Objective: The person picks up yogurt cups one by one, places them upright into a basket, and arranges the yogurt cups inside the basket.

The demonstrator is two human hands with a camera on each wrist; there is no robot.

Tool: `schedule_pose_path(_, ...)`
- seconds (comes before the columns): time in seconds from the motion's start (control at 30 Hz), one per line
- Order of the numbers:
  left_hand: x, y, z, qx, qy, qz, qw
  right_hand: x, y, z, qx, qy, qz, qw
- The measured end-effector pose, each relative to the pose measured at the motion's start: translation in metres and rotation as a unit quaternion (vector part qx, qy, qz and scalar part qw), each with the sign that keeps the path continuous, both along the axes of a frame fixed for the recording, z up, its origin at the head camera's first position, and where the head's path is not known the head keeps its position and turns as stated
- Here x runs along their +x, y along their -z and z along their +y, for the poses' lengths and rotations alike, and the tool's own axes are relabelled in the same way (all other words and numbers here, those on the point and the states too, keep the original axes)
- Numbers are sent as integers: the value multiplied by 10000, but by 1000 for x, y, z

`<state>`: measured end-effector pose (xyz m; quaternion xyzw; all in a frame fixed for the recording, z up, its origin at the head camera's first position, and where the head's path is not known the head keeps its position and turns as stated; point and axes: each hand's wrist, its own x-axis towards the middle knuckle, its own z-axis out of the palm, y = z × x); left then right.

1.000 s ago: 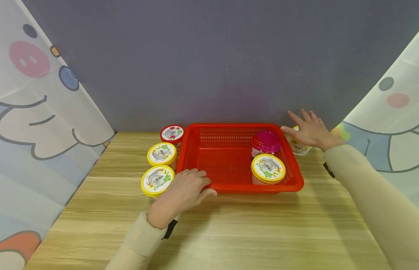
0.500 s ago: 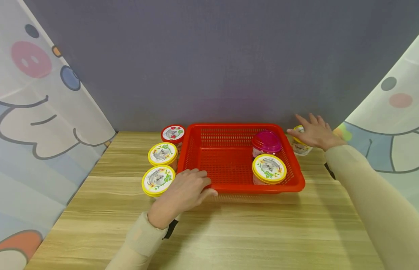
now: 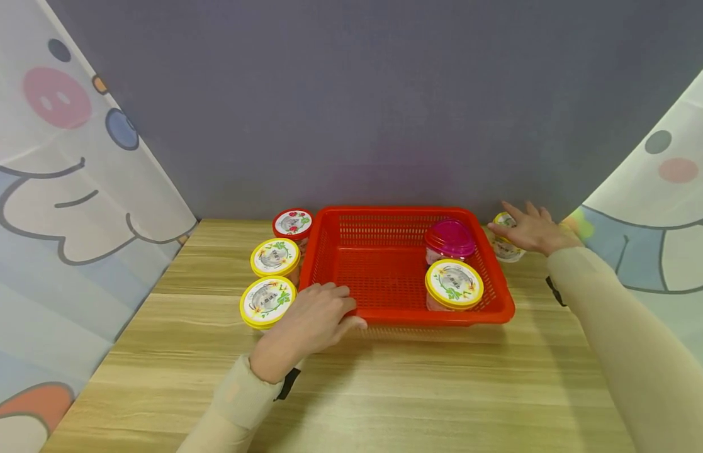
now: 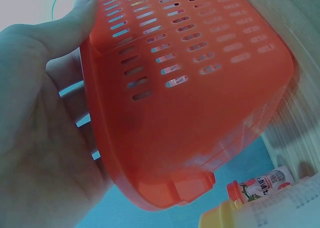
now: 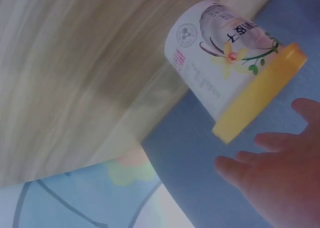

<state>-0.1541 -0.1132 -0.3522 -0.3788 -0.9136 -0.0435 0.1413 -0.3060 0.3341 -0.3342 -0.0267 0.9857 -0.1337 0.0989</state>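
A red plastic basket (image 3: 379,277) with slotted walls stands against the back wall. My left hand (image 3: 311,318) grips its rim at the front left corner. In the left wrist view, the thumb (image 4: 75,22) lies on the basket's outer side and the other fingers reach over the rim. At the back right, my right hand (image 3: 535,231) hovers with spread fingers over a paper tub (image 5: 225,62) with a yellow lid. The right wrist view shows a gap between the fingertips and the lid. Inside the basket are a magenta-lidded tub (image 3: 450,238) and a yellow-lidded tub (image 3: 454,283).
Left of the basket stand two yellow-lidded tubs (image 3: 275,257) and a red-lidded one (image 3: 292,223). A grey wall (image 3: 351,107) rises right behind the basket. Cartoon-printed curtains (image 3: 51,201) flank the wooden table (image 3: 419,390) on both sides.
My right hand has come down slightly and to the right, closer over the yellow-lidded tub. My left hand keeps its grip on the basket rim.
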Motion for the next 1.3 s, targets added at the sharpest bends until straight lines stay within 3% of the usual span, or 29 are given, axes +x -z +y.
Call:
schedule_pose_path(0.43,1,0,1,34,-11,-9,10000,-7,9,1,-29,-119,-65,9999)
schedule_pose_path(1.3,0,2,0,26,11,19,10000,-9,13,0,-47,-144,406,9991)
